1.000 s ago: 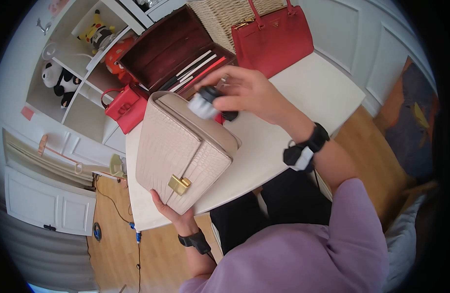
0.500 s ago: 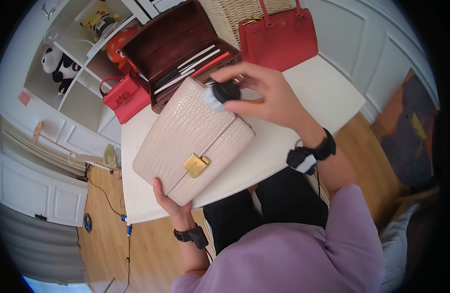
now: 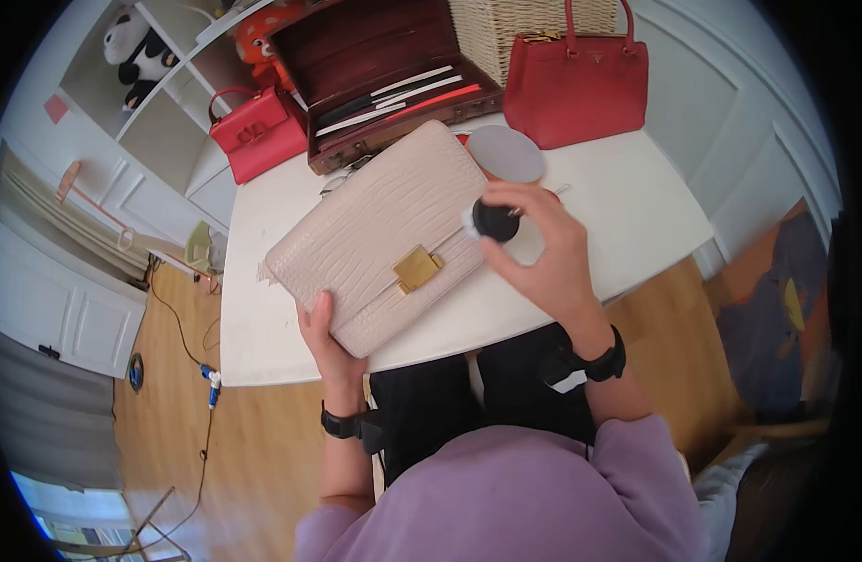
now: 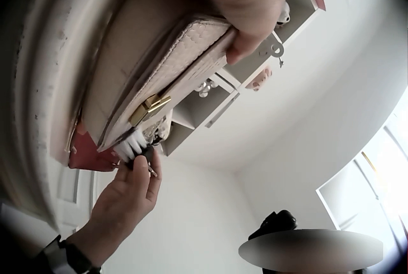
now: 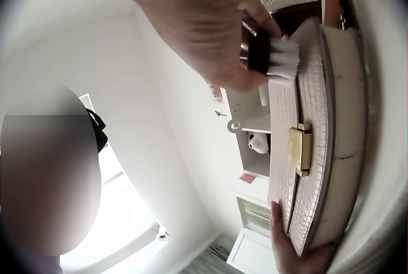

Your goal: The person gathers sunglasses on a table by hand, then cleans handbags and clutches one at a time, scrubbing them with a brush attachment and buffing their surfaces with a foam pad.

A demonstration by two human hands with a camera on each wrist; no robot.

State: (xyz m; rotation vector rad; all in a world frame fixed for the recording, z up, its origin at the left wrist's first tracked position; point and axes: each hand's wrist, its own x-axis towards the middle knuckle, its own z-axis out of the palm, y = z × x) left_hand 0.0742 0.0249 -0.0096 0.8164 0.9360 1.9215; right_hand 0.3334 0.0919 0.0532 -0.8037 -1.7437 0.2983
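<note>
A pale pink, crocodile-textured handbag (image 3: 375, 215) with a gold clasp (image 3: 418, 270) leans over the white table, its front face toward the head camera. My left hand (image 3: 326, 339) grips its lower left edge, thumb on the front and the other fingers hidden behind. Between thumb and fingers my right hand (image 3: 554, 262) holds a small round brush (image 3: 496, 220) with a black handle and white bristles. In the right wrist view the bristles (image 5: 284, 58) are right at the bag's front near the flap edge, beside the clasp.
Behind the bag, an open dark red case (image 3: 375, 42) holds several black, white and red strips. A red handbag (image 3: 576, 94) and a smaller red bag (image 3: 257, 136) flank it. A grey disc (image 3: 506, 153) lies near the bag on the table (image 3: 637, 215).
The handbag has turned clockwise, its front now facing up more fully. My right hand has moved the brush right and down, to the bag's right end. My left hand keeps its grip.
</note>
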